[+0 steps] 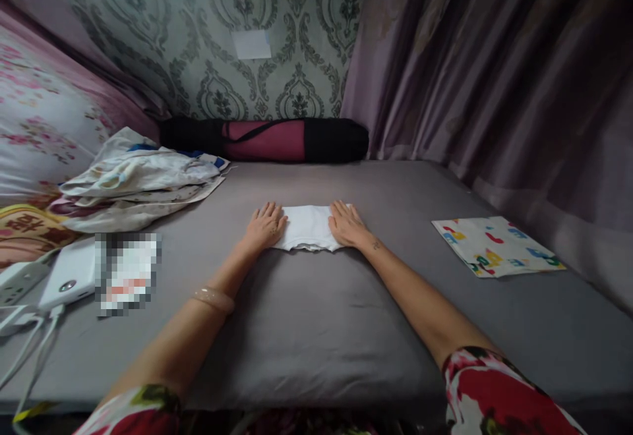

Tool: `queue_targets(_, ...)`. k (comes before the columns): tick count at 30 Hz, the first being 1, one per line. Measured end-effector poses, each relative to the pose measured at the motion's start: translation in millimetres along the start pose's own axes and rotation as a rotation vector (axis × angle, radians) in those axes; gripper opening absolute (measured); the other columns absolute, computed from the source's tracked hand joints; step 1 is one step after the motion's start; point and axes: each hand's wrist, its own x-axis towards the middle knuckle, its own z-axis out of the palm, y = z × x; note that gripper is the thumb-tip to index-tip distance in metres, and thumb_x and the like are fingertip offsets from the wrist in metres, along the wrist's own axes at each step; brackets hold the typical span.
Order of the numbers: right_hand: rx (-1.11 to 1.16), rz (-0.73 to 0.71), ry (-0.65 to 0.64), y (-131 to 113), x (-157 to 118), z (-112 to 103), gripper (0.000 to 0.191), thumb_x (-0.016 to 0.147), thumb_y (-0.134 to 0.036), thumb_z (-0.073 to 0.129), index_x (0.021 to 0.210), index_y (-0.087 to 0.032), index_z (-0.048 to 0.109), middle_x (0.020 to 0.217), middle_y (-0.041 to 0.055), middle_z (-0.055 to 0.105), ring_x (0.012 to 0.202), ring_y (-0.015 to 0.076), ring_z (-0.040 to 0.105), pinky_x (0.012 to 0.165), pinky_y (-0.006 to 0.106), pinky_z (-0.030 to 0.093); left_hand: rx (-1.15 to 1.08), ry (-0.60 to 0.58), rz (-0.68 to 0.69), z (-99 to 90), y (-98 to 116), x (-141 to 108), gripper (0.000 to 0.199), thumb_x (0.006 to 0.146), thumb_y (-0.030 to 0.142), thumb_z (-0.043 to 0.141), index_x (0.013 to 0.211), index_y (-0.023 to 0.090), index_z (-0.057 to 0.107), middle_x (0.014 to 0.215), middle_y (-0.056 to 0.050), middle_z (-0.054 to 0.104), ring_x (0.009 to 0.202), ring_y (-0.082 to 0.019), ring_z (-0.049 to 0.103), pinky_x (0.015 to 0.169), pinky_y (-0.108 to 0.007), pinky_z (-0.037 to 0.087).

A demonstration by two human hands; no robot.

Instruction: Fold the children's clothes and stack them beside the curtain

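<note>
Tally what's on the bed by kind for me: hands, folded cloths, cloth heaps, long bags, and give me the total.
Hands: 2, left hand and right hand
Folded cloths: 2, white cloth and printed cloth
Cloth heaps: 1, the rumpled heap
Long bags: 1, the black and maroon bag
Total: 6

Chinese character (24, 225) — yellow pouch (10, 213), blurred letters (515, 263) — cloth (475, 240)

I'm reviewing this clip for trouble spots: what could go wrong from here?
The left hand and right hand press on opposite ends of the white cloth; uneven pressure might skew or crease it. Its near edge already looks wavy, so it may not end up straight. The grey sheet beneath has slight wrinkles and could shift along with the cloth.
</note>
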Motion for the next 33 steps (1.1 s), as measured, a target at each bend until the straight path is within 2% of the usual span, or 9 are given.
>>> queue_targets(6,-0.005,0.026,0.006,7.0,-2.6,6.9,0.061,0.098,-0.031,0.022,0.151,-0.001,0.032,0.159,0.0143,0.028,0.148,0.0253,0.02,0.121,0.042,0.013,-0.054,-0.037,-0.025,8.2,-8.0,0.9,0.063,0.1,0.045,0.018,0.151,0.011,0.032,0.16,-0.014,0.025,0.149,-0.028,0.02,0.119,-0.046,0.023)
queue_targets(11,0.06,0.023,-0.02,15.5,-1.4,-2.2,0.062,0.099,-0.034,0.019,0.151,-0.003,0.031,0.159,0.0142,0.027,0.148,0.0239,0.02,0.121,0.04,0.014,-0.115,0.006,0.046,8.2,-25.8,3.6,0.057,0.1,0.042,0.021,0.147,0.013,0.037,0.157,-0.015,0.032,0.146,-0.026,0.028,0.117,-0.044,0.028)
queue_targets(16,0.059,0.027,0.028,35.8,-2.6,4.0,0.062,0.099,-0.034,0.019,0.152,-0.004,0.029,0.16,0.0134,0.024,0.149,0.0234,0.018,0.121,0.039,0.015,-0.148,0.093,-0.066,10.9,-60.2,-8.2,0.055,0.101,0.038,0.018,0.144,0.013,0.041,0.153,-0.015,0.04,0.144,-0.025,0.032,0.117,-0.046,0.028)
queue_targets(21,0.01,0.03,-0.023,44.2,1.1,10.4,0.062,0.099,-0.033,0.02,0.152,-0.002,0.029,0.16,0.0152,0.025,0.148,0.0237,0.019,0.12,0.036,0.018,-0.106,0.129,-0.157,11.6,-65.8,-19.1,0.05,0.1,0.034,0.022,0.139,0.014,0.045,0.152,-0.014,0.042,0.143,-0.025,0.033,0.118,-0.046,0.024)
queue_targets(24,-0.055,0.04,-0.082,35.7,7.8,0.3,0.061,0.098,-0.033,0.023,0.15,-0.002,0.032,0.158,0.0179,0.029,0.147,0.0267,0.024,0.12,0.041,0.018,-0.091,0.141,-0.177,9.7,-60.6,-19.6,0.048,0.099,0.032,0.025,0.137,0.014,0.048,0.15,-0.015,0.043,0.142,-0.026,0.035,0.117,-0.047,0.025)
queue_targets(27,-0.068,0.028,-0.057,16.1,15.1,-6.0,0.061,0.099,-0.035,0.022,0.15,-0.003,0.033,0.157,0.0181,0.03,0.147,0.0277,0.024,0.12,0.046,0.016,-0.096,0.167,-0.197,8.9,-57.4,-19.7,0.047,0.098,0.031,0.027,0.136,0.015,0.05,0.15,-0.015,0.044,0.14,-0.026,0.037,0.116,-0.046,0.026)
queue_targets(30,-0.026,0.018,-0.017,-3.8,18.0,0.1,0.062,0.1,-0.035,0.016,0.15,-0.002,0.031,0.158,0.0168,0.028,0.147,0.0259,0.022,0.12,0.045,0.015,-0.093,0.195,-0.205,10.1,-57.4,-19.7,0.047,0.098,0.03,0.027,0.136,0.016,0.051,0.149,-0.013,0.046,0.14,-0.025,0.038,0.116,-0.045,0.027)
queue_targets(33,-0.004,0.042,-0.029,-12.0,17.5,7.5,0.062,0.1,-0.033,0.014,0.151,-0.002,0.03,0.159,0.0154,0.028,0.147,0.0252,0.022,0.12,0.045,0.013,-0.083,0.189,-0.21,12.1,-59.0,-19.0,0.048,0.098,0.032,0.027,0.137,0.016,0.05,0.149,-0.012,0.046,0.14,-0.025,0.038,0.116,-0.044,0.027)
